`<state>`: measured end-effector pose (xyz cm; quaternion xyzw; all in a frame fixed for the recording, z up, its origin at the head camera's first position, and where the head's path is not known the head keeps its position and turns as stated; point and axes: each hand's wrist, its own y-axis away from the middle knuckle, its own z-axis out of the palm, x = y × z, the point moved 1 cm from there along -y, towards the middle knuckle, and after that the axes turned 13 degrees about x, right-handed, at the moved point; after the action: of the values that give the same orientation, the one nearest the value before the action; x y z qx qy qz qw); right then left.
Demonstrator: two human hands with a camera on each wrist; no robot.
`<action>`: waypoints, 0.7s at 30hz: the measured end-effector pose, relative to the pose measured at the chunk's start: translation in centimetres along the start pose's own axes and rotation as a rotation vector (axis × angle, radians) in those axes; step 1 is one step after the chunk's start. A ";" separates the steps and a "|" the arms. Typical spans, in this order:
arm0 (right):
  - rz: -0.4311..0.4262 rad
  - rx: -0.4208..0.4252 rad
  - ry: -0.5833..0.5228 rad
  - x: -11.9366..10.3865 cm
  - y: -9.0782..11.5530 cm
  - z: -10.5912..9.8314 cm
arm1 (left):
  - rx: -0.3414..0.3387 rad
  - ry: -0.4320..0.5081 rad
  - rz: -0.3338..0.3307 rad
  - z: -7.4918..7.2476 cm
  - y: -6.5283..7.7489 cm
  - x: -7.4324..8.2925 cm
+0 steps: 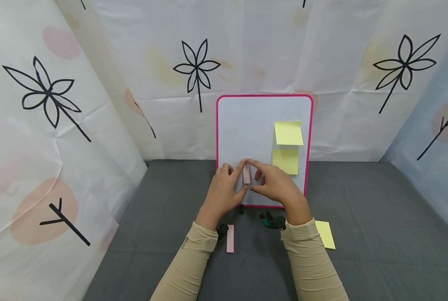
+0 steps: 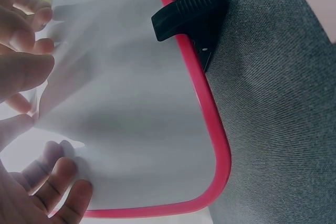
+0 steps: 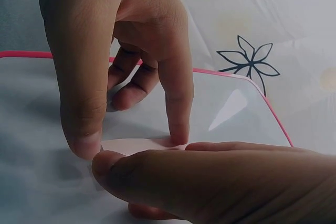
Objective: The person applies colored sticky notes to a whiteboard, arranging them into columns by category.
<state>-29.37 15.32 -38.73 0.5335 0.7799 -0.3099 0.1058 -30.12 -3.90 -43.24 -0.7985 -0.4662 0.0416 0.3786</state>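
A small pink paper strip lies upright along the lower part of a pink-framed whiteboard. My left hand holds it from the left, index finger at the top end and thumb near the bottom. From the right, my right hand holds the same ends with index finger and thumb. Both index fingertips meet above the strip. In the right wrist view the strip bows a little between the fingertips, partly hidden by the left thumb. Two yellow sticky notes, an upper and a lower, are on the board's right side.
A second pink strip lies on the grey cloth table beside my left wrist. Another yellow note is partly under my right forearm. A black clip grips the board's bottom edge. Patterned cloth walls stand behind and at the sides.
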 end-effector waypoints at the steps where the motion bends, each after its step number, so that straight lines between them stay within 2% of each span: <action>1: 0.002 -0.001 0.001 0.0 0.0 0.0 | -0.002 0.001 -0.002 0.0 0.0 0.0; 21: 0.010 -0.007 -0.006 0.0 0.0 0.0 | 0.006 0.001 -0.010 -0.3 0.0 0.1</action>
<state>-29.34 15.33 -38.73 0.5362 0.7779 -0.3082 0.1115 -29.95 -3.98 -43.01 -0.7952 -0.4697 0.0408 0.3813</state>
